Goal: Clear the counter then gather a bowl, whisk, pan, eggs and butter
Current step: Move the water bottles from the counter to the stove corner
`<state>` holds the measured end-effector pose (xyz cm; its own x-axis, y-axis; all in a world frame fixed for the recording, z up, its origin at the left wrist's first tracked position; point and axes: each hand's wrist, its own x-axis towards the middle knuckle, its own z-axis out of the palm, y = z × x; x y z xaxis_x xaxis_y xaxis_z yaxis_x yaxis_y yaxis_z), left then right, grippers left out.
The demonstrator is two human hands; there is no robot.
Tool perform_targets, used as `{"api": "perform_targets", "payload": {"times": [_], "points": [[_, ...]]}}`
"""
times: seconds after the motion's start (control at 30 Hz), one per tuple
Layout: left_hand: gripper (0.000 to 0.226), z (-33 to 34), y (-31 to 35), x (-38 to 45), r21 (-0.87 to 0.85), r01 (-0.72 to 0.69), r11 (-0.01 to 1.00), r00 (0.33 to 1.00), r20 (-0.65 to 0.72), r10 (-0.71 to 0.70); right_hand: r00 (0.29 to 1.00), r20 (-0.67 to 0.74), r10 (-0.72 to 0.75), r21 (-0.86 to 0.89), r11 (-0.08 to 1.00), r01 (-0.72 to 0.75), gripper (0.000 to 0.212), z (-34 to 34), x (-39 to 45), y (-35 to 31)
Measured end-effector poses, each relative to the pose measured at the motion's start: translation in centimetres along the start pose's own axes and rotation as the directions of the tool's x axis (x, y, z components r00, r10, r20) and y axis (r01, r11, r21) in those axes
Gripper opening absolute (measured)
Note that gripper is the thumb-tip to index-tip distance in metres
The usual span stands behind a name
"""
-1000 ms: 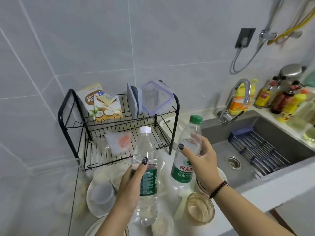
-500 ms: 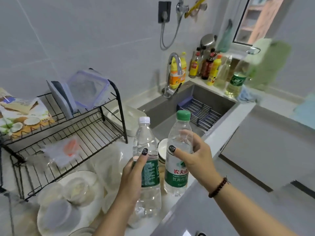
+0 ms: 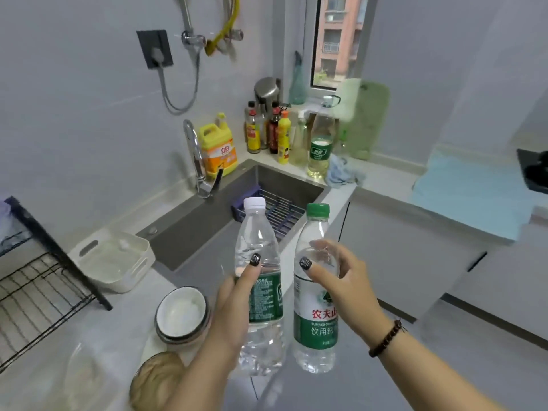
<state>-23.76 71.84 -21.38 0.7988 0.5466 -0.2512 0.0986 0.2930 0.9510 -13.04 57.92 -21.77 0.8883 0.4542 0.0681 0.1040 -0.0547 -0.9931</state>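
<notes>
From the head view, the sink [image 3: 207, 229] serves as the landmark, set into the pale counter [image 3: 124, 315] with a curved faucet [image 3: 194, 155] at its far rim. In front of the sink and held up over the counter's near edge, the left hand [image 3: 234, 310] wraps its fingers and thumb round the labelled middle of a clear water bottle with a white cap [image 3: 259, 292], which stands upright. Just to the right of it, the right hand [image 3: 341, 280] grips a second clear bottle with a green cap [image 3: 315, 292] round its upper body, thumb in front and fingers curled behind; this bottle is upright too, and the two bottles are side by side, almost touching. A beaded bracelet [image 3: 385, 339] sits on the right wrist. On the counter to the near left of the sink stands a stack of white bowls [image 3: 182, 315], and nearer still a brownish glass cup [image 3: 157, 381]. Left of the sink, against its rim, lies a cream plastic basin [image 3: 115, 259], with a black wire dish rack [image 3: 44, 280] beyond that. Behind the sink's far corner stand a yellow detergent jug [image 3: 218, 146] and a cluster of sauce and oil bottles [image 3: 272, 132]; a blue cloth [image 3: 341, 172] lies at the sink's right far corner.
</notes>
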Motion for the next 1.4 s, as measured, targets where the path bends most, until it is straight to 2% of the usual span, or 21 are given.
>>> {"api": "perform_targets", "payload": {"times": [0.17, 0.27, 0.37, 0.57, 0.77, 0.87, 0.97, 1.0, 1.03, 1.1, 1.2, 1.3, 1.4], "points": [[0.069, 10.5, -1.9, 3.3, 0.011, 0.031, 0.999, 0.996, 0.081, -0.032, 0.994, -0.093, 0.052, 0.073, 0.996, -0.045, 0.059, -10.3, 2.7, 0.9], [0.059, 16.1, -3.1, 5.1, 0.032, 0.056, 0.998, 0.988, 0.143, -0.060, 0.990, -0.122, 0.067, 0.061, 0.996, -0.060, 0.061, -15.8, 3.8, 1.2], [0.063, 21.5, -3.8, 6.6, 0.067, 0.056, 0.996, 0.971, 0.228, -0.070, 0.976, -0.207, 0.066, 0.045, 0.997, -0.058, 0.058, -20.9, 4.5, 1.5], [0.064, 30.2, -4.1, 9.2, 0.115, 0.039, 0.993, 0.913, 0.401, -0.082, 0.913, -0.396, 0.100, 0.064, 0.995, -0.081, 0.063, -28.9, 5.6, 3.0], [0.060, 37.4, -5.6, 13.5, 0.177, 0.064, 0.982, 0.839, 0.524, -0.148, 0.836, -0.536, 0.118, 0.116, 0.991, -0.065, 0.053, -34.5, 7.3, 4.0], [0.063, 41.4, -6.1, 15.9, 0.228, 0.080, 0.970, 0.792, 0.576, -0.201, 0.791, -0.597, 0.131, 0.138, 0.989, -0.060, 0.057, -37.5, 8.9, 4.9], [0.065, 44.8, -5.6, 18.3, 0.265, 0.045, 0.963, 0.739, 0.640, -0.210, 0.731, -0.669, 0.137, 0.155, 0.987, -0.043, 0.047, -39.8, 10.7, 5.4], [0.066, 48.3, -5.9, 21.0, 0.302, 0.048, 0.952, 0.685, 0.684, -0.252, 0.672, -0.726, 0.149, 0.181, 0.983, -0.022, 0.043, -42.3, 12.6, 6.3], [0.067, 49.2, -5.9, 21.5, 0.327, 0.032, 0.944, 0.673, 0.691, -0.262, 0.644, -0.747, 0.168, 0.208, 0.978, -0.013, 0.040, -43.0, 13.0, 6.4], [0.065, 50.6, -5.3, 22.2, 0.324, 0.008, 0.946, 0.649, 0.718, -0.252, 0.636, -0.753, 0.171, 0.225, 0.974, 0.004, 0.041, -43.6, 13.9, 6.1], [0.058, 55.0, -5.3, 25.5, 0.341, -0.033, 0.940, 0.587, 0.767, -0.258, 0.530, -0.831, 0.166, 0.200, 0.980, 0.007, 0.040, -46.3, 16.3, 6.4], [0.061, 58.4, -5.3, 27.3, 0.328, -0.063, 0.943, 0.537, 0.807, -0.245, 0.473, -0.867, 0.157, 0.193, 0.981, 0.029, 0.037, -48.3, 17.4, 6.8], [0.065, 61.4, -5.4, 28.1, 0.345, -0.031, 0.938, 0.499, 0.818, -0.285, 0.421, -0.889, 0.178, 0.213, 0.976, 0.037, 0.040, -50.0, 17.8, 6.8]]}}
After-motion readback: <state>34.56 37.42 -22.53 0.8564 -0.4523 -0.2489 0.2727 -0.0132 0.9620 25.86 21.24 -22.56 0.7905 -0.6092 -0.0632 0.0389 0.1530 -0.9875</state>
